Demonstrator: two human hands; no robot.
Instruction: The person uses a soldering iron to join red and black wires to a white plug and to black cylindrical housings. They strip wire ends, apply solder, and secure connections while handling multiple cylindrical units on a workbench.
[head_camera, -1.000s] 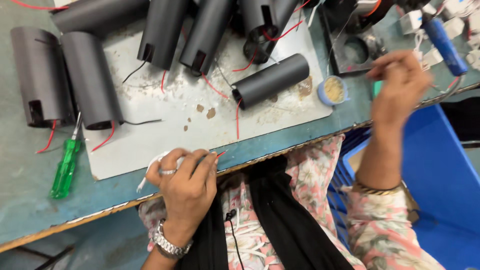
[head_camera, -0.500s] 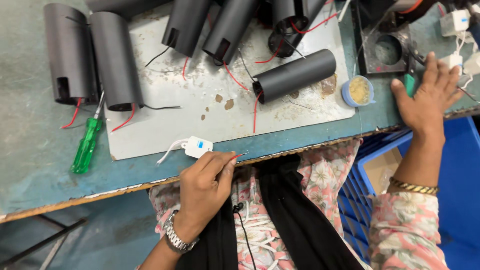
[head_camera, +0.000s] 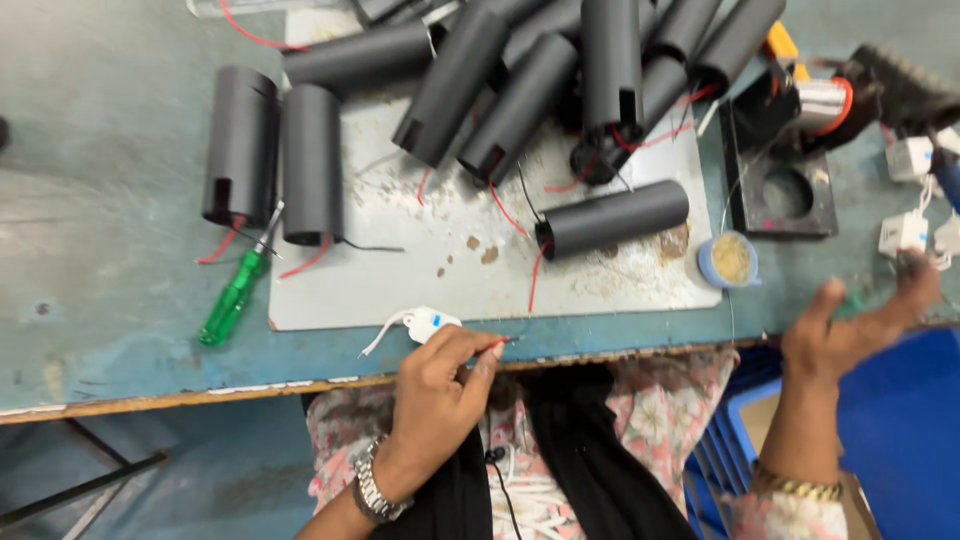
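Black tubes (head_camera: 520, 90) lie heaped across the top of a pale grey mat (head_camera: 400, 280) on the worn green workbench (head_camera: 100, 300), and we see thin red and black wires trailing from their open ends. One tube (head_camera: 612, 218) lies by itself on the mat, a little below the heap, with a red wire curling from its left end. Two more tubes (head_camera: 275, 160) lie side by side at the mat's left edge, and a green-handled screwdriver (head_camera: 235, 295) lies just below them, its tip pointing up between them.

Our left hand (head_camera: 440, 385) sits at the near edge of the bench. Its thumb and forefinger are pressed together on a thin red wire (head_camera: 497, 341), and just beside the knuckles lies a small white box with a blue mark (head_camera: 430, 323), its white cord trailing left over the mat. A metal watch (head_camera: 370, 490) is on that wrist.

Our right hand (head_camera: 850, 335) is blurred, out past the mat's right corner, fingers loosely spread and reaching toward small white boxes (head_camera: 905, 232) with white leads. Something green shows between its fingers, but we cannot tell whether it is gripped. A small blue cap of yellowish paste (head_camera: 730, 260) stands near it, beside a black square block with a round hole (head_camera: 785, 195).
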